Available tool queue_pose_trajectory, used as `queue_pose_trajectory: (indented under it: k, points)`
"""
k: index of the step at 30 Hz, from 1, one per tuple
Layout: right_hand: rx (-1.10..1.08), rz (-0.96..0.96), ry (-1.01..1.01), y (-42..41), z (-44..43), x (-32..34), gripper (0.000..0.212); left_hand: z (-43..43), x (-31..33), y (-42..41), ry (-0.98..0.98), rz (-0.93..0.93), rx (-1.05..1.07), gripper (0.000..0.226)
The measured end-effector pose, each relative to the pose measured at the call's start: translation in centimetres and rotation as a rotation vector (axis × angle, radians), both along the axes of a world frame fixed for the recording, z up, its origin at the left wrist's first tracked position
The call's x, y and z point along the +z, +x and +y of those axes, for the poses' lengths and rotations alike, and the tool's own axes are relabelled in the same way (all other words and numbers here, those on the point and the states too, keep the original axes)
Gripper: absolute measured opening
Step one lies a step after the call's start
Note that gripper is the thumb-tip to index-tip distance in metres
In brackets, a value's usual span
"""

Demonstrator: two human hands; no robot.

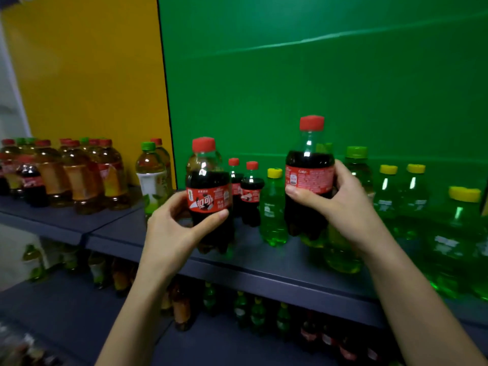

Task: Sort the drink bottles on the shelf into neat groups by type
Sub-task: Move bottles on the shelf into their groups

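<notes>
Far left, we note amber tea bottles (pixel 79 178) clustered on the shelf (pixel 264 262). Left hand (pixel 169 231) curls round the left cola bottle (pixel 208 191), upright by the shelf's near edge. Two small colas (pixel 250 194) stand farther back. Right hand (pixel 343 204) grips the right cola bottle (pixel 309 178), held higher. Green soda bottles (pixel 388 191) fill the right.

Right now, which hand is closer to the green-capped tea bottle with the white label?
Left. The left hand, holding a cola, is just right of the tea bottle; the right hand holds another cola much farther right.
</notes>
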State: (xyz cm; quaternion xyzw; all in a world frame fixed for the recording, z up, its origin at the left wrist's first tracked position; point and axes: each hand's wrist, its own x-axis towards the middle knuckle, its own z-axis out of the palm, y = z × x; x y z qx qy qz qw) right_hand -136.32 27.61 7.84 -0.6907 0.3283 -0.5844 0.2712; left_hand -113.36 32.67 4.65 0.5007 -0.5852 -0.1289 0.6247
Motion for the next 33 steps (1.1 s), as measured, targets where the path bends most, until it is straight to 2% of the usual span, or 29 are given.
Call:
queue_pose_trajectory:
  k: [3,7,15,18,24,29,33]
  points:
    - [-0.034,-0.015,0.042,3.6,-0.8,-1.9,0.064,-1.3,-1.4,4.0,0.032,-0.009,-0.009,0.062]
    - [-0.162,-0.015,0.103,7.4,-2.1,-5.2,0.086,-3.9,-3.4,7.4,0.069,-0.03,-0.032,0.064]
    - [-0.322,-0.023,0.143,10.8,-3.5,-8.8,0.066,-8.1,-6.3,9.3,0.079,-0.055,-0.072,0.058]
    - [-0.376,0.004,0.133,11.3,-3.6,-9.1,0.066,-9.0,-6.4,9.5,0.077,-0.067,-0.094,0.061]
    - [-0.659,0.172,0.049,13.0,-3.9,-9.6,0.078,-10.4,-6.7,9.5,0.044,-0.115,-0.041,0.06]
    - [-0.718,0.203,0.085,13.5,-4.4,-9.8,0.073,-11.2,-7.0,9.4,0.061,-0.057,-0.039,0.061]
    - [-0.74,0.244,0.061,13.4,-4.3,-9.7,0.069,-11.1,-7.3,9.0,0.059,-0.088,-0.004,0.061]
